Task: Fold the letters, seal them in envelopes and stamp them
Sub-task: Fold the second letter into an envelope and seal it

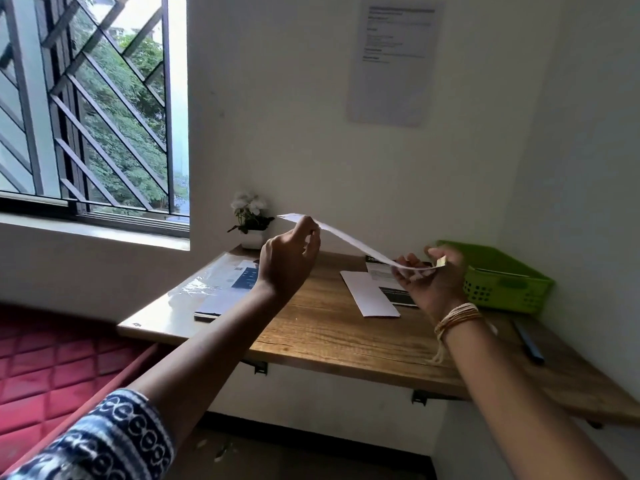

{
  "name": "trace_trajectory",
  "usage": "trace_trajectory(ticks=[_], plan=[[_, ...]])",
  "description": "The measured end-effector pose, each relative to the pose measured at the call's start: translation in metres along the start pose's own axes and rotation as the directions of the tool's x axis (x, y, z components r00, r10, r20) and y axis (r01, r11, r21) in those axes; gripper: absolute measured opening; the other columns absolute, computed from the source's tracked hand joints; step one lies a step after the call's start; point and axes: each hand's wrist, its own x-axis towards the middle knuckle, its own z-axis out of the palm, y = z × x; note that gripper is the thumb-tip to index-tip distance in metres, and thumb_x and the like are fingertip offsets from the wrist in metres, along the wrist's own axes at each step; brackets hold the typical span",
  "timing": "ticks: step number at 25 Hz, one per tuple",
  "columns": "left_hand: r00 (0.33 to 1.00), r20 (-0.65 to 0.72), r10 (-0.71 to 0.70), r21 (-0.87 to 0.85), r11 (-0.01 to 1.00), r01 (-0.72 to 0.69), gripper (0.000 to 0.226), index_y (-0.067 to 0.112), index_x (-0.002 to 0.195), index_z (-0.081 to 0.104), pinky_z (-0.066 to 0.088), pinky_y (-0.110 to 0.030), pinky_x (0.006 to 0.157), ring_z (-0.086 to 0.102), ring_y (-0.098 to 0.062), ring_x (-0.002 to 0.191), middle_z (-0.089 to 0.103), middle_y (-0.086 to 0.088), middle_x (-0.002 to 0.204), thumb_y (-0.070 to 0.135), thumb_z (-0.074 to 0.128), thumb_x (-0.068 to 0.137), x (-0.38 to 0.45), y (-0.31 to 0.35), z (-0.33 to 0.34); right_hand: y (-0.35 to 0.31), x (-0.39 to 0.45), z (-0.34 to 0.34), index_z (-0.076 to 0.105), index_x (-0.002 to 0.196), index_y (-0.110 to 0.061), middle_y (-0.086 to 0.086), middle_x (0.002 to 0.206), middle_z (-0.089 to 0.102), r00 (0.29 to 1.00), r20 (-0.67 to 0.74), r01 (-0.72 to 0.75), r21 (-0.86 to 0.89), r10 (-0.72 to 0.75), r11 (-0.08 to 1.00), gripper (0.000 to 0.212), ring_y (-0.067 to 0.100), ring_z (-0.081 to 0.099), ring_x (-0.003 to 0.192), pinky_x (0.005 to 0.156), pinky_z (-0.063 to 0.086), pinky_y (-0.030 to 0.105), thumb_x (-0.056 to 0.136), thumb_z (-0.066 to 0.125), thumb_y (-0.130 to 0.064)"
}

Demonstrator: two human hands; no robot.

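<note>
Letter [349, 239] hangs edge-on above the surface [329, 334], pinched at its far end by the left hand [289, 261], near end by the right hand [427, 275]. Folding step; next, bring ends together. Envelope [369, 297] lies below the right grip.

Left hand [291, 256] and right hand [431, 277] pinching a letter [349, 239] above wooden table [329, 337]

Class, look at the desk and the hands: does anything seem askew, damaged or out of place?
Nothing looks damaged or spilled. The white envelope lies slightly askew on the wooden desk, and the letter sags between the left hand and right hand.
</note>
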Motion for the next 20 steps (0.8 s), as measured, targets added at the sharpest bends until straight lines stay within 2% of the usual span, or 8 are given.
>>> trace_trajectory(ticks=[5, 7, 9, 11, 13, 15, 17, 20], plan=[[0.966, 0.104, -0.235, 0.049, 0.972, 0.231, 0.011, 0.018, 0.102, 0.051, 0.056, -0.039, 0.057, 0.070, -0.032, 0.067, 0.072, -0.013, 0.074, 0.026, 0.047, 0.095, -0.016, -0.031, 0.007, 0.027, 0.013, -0.002, 0.055, 0.087, -0.002, 0.021, 0.104, 0.058, 0.984, -0.049, -0.176, -0.462, 0.173, 0.869, 0.016, 0.030, 0.061, 0.087, 0.062, 0.057, 0.038, 0.082, 0.048, 0.011], [0.897, 0.171, -0.407, 0.136, 0.912, 0.387, 0.017, 0.016, 0.110, 0.051, 0.051, -0.037, 0.063, 0.068, -0.038, 0.080, 0.071, -0.020, 0.088, 0.021, 0.044, 0.095, -0.020, -0.035, 0.011, 0.042, 0.021, -0.002, 0.056, 0.087, 0.000, 0.024, 0.110, 0.057, 0.983, -0.093, -0.183, -0.552, 0.158, 0.813, 0.018, 0.033, 0.060, 0.093, 0.065, 0.054, 0.038, 0.082, 0.051, 0.016], [0.812, 0.258, -0.524, 0.223, 0.850, 0.478, 0.032, 0.016, 0.123, 0.045, 0.047, -0.040, 0.071, 0.063, -0.040, 0.097, 0.066, -0.021, 0.111, 0.018, 0.044, 0.091, -0.026, -0.037, 0.016, 0.057, 0.028, 0.001, 0.057, 0.101, 0.004, 0.026, 0.111, 0.057, 0.979, -0.126, -0.202, -0.584, 0.158, 0.786, 0.025, 0.035, 0.060, 0.090, 0.063, 0.053, 0.041, 0.083, 0.049, 0.019], [0.717, 0.367, -0.593, 0.275, 0.805, 0.525, 0.051, 0.015, 0.136, 0.033, 0.047, -0.046, 0.084, 0.054, -0.038, 0.115, 0.048, -0.019, 0.135, 0.018, 0.048, 0.088, -0.032, -0.039, 0.022, 0.073, 0.038, 0.005, 0.055, 0.117, 0.006, 0.027, 0.111, 0.060, 0.980, -0.152, -0.197, -0.585, 0.131, 0.787, 0.038, 0.036, 0.062, 0.087, 0.060, 0.052, 0.042, 0.083, 0.047, 0.020], [0.657, 0.436, -0.615, 0.324, 0.788, 0.523, 0.058, 0.014, 0.141, 0.031, 0.043, -0.051, 0.095, 0.043, -0.038, 0.127, 0.030, -0.020, 0.145, 0.023, 0.051, 0.087, -0.035, -0.043, 0.030, 0.085, 0.046, 0.012, 0.054, 0.118, 0.003, 0.026, 0.109, 0.060, 0.980, -0.178, -0.171, -0.537, 0.087, 0.826, 0.040, 0.034, 0.064, 0.085, 0.059, 0.050, 0.039, 0.084, 0.044, 0.019], [0.647, 0.510, -0.567, 0.339, 0.824, 0.454, 0.050, 0.020, 0.140, 0.038, 0.038, -0.053, 0.103, 0.034, -0.036, 0.136, 0.021, -0.017, 0.153, 0.031, 0.049, 0.092, -0.035, -0.043, 0.035, 0.096, 0.051, 0.021, 0.052, 0.115, 0.000, 0.022, 0.106, 0.058, 0.983, -0.175, -0.126, -0.431, 0.054, 0.894, 0.037, 0.032, 0.063, 0.080, 0.069, 0.054, 0.044, 0.086, 0.038, 0.018], [0.621, 0.648, -0.441, 0.303, 0.897, 0.321, 0.045, 0.027, 0.138, 0.044, 0.035, -0.053, 0.106, 0.035, -0.031, 0.138, 0.023, -0.009, 0.156, 0.041, 0.047, 0.095, -0.038, -0.042, 0.037, 0.108, 0.057, 0.029, 0.049, 0.120, -0.001, 0.021, 0.111, 0.058, 0.985, -0.158, -0.122, -0.348, 0.070, 0.929, 0.041, 0.038, 0.063, 0.092, 0.087, 0.051, 0.053, 0.086, 0.032, 0.015], [0.499, 0.797, -0.339, 0.275, 0.940, 0.200, 0.042, 0.032, 0.135, 0.048, 0.032, -0.053, 0.108, 0.038, -0.030, 0.135, 0.030, -0.005, 0.154, 0.047, 0.041, 0.096, -0.043, -0.042, 0.038, 0.121, 0.061, 0.036, 0.050, 0.110, -0.002, 0.021, 0.102, 0.052, 0.985, -0.107, -0.169, -0.401, 0.137, 0.901, 0.040, 0.048, 0.058, 0.105, 0.097, 0.042, 0.065, 0.081, 0.027, 0.013]])
